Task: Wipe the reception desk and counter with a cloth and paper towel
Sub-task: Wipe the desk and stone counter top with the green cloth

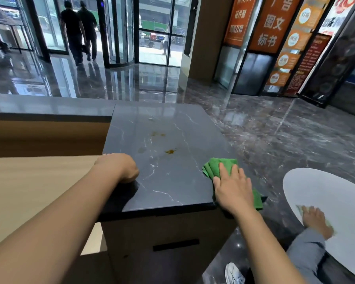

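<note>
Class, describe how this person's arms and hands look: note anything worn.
The left arm and right arm are bare, no sleeve in view. The left hand and right hand wear no gloves; no watch, bracelet or ring shows.

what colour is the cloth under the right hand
Green, plain; the cloth shows best in the head view.

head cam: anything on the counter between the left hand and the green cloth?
Head view: only bare counter between left hand and green cloth; the orange stains sit just beyond that line.
</note>
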